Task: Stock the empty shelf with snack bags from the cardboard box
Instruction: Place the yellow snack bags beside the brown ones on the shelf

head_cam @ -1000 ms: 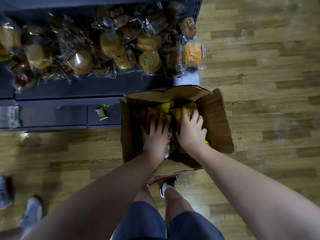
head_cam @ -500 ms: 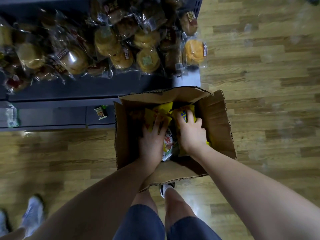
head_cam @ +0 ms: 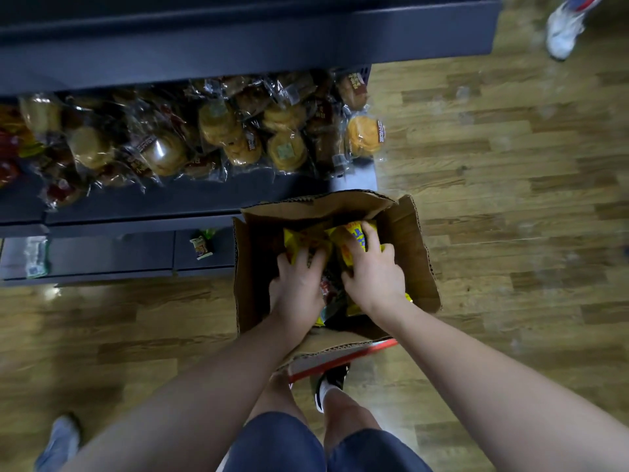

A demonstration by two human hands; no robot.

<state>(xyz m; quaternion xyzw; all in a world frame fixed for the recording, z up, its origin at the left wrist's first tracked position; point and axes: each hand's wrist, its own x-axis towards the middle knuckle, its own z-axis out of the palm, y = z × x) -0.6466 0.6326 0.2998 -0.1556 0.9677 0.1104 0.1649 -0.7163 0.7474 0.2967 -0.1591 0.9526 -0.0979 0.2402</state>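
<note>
An open cardboard box [head_cam: 413,253] stands on the wooden floor in front of a dark shelf unit [head_cam: 143,206]. Inside lie yellow snack bags [head_cam: 303,241]. Both my hands are down in the box. My left hand [head_cam: 297,284] grips a yellow bag on the left side, fingers curled over it. My right hand [head_cam: 372,272] grips another yellow snack bag [head_cam: 350,233] with blue print, fingers spread over its top. More bags lie hidden under my hands.
The shelf above the box holds many clear-wrapped buns and pastries [head_cam: 238,137]. A small packet [head_cam: 201,245] sits on the lowest shelf [head_cam: 112,253]. Another person's shoe [head_cam: 565,27] shows at top right, and a shoe [head_cam: 58,441] at bottom left.
The camera has tilted up, showing more shelf and a shoe at top right. Both hands stay in the box and have closed more firmly on the yellow bags.
</note>
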